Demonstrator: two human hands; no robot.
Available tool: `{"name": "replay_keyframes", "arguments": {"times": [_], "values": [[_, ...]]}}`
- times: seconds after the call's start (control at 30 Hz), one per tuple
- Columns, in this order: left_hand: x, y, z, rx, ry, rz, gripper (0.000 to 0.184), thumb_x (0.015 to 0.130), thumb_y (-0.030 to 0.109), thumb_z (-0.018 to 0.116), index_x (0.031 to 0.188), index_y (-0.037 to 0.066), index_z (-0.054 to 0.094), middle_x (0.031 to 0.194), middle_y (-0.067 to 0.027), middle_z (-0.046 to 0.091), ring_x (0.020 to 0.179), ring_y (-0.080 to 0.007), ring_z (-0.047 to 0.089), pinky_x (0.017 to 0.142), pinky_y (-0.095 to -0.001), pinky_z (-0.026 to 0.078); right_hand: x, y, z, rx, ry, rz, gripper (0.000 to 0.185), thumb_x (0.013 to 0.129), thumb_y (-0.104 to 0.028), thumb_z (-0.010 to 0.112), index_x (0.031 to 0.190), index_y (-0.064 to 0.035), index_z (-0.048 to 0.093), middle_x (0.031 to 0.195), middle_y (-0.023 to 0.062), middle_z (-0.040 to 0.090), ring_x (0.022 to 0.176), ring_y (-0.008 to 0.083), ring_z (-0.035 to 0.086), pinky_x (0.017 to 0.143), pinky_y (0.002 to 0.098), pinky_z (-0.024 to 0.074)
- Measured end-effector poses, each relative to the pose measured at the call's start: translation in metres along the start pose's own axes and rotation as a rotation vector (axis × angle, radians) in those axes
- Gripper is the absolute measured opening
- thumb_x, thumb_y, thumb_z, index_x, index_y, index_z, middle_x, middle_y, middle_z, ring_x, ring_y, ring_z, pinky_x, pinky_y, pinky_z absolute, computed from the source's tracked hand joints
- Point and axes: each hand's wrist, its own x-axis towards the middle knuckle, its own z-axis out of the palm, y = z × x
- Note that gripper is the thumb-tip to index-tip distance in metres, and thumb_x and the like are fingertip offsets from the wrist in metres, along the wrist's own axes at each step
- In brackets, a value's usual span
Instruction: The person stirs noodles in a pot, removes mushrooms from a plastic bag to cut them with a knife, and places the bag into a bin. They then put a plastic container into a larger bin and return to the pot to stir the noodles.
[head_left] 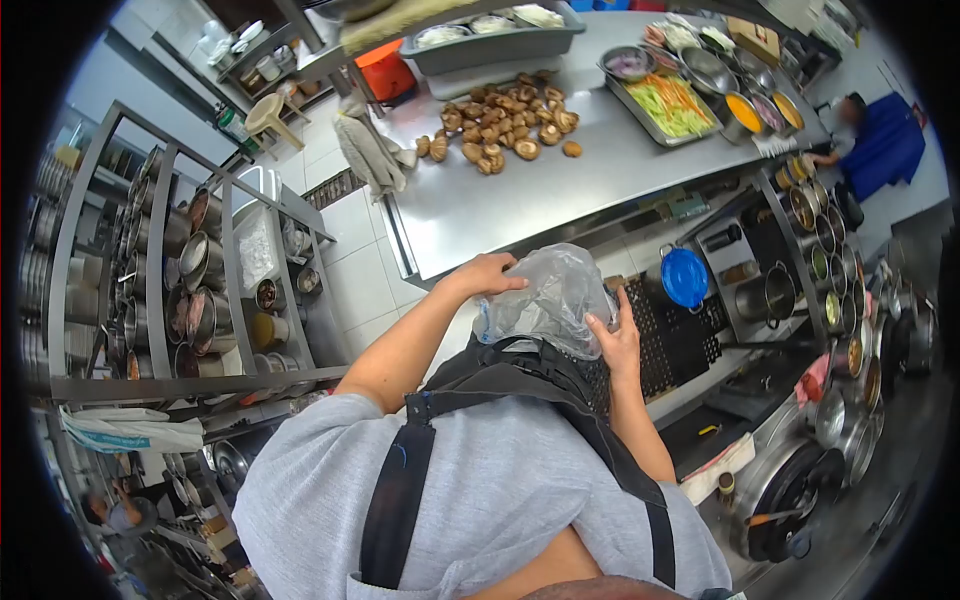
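Observation:
A clear plastic bag is held in front of the dark apron, at the near edge of the steel table. My left hand is closed on the bag's left side, fingers curled over the plastic. On its right side my right hand grips the bag between thumb and fingers. The bag is crumpled and see-through, and its contents cannot be made out. Beyond it, a pile of brown mushrooms lies on the table.
A tray of cut vegetables and metal bowls stand at the table's back right. A grey tub is behind the mushrooms. Pot shelves line the left. A blue basin is lower right; a person in blue is far right.

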Motion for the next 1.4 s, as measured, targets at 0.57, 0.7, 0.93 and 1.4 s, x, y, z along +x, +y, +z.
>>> {"name": "replay_keyframes", "arguments": {"times": [0.57, 0.7, 0.93, 1.4], "values": [[0.009, -0.170, -0.104, -0.420, 0.693, 0.014, 0.038, 0.078, 0.019, 0.065, 0.115, 0.010, 0.060, 0.086, -0.0133, 0.067, 0.082, -0.0285, 0.065, 0.076, -0.0365, 0.051, 0.121, -0.108, 0.155, -0.277, -0.285, -0.232, 0.066, 0.081, -0.022, 0.070, 0.138, -0.0036, 0.041, 0.121, 0.0222, 0.056, 0.111, 0.0328, 0.057, 0.091, 0.0385, 0.0470], [0.031, -0.200, -0.131, -0.348, 0.947, -0.024, 0.033, 0.076, 0.012, 0.063, 0.109, 0.007, 0.062, 0.084, -0.0160, 0.066, 0.083, -0.0314, 0.065, 0.076, -0.0384, 0.051, 0.132, -0.118, 0.181, -0.338, -0.260, -0.363, 0.061, 0.083, -0.024, 0.068, 0.136, -0.0065, 0.044, 0.135, 0.0213, 0.043, 0.122, 0.0370, 0.046, 0.099, 0.0418, 0.0418], [0.038, -0.212, -0.125, -0.264, 1.174, -0.097, 0.035, 0.080, 0.020, 0.062, 0.110, 0.003, 0.061, 0.097, -0.0194, 0.064, 0.094, -0.0353, 0.061, 0.083, -0.0417, 0.048, 0.119, -0.108, 0.210, -0.486, -0.471, -0.642, 0.048, 0.082, -0.019, 0.067, 0.127, -0.0058, 0.054, 0.139, 0.0221, 0.038, 0.122, 0.0400, 0.044, 0.099, 0.0429, 0.0407], [-0.044, -0.187, -0.111, -0.507, 1.311, -0.125, 0.030, 0.091, 0.023, 0.057, 0.113, 0.003, 0.061, 0.109, -0.0125, 0.063, 0.101, -0.0213, 0.060, 0.081, -0.0326, 0.049, 0.143, -0.089, 0.180, -0.182, -0.579, -0.597, 0.029, 0.083, -0.011, 0.066, 0.109, -0.0006, 0.064, 0.121, 0.0196, 0.057, 0.108, 0.0366, 0.057, 0.090, 0.0386, 0.0476]]}}
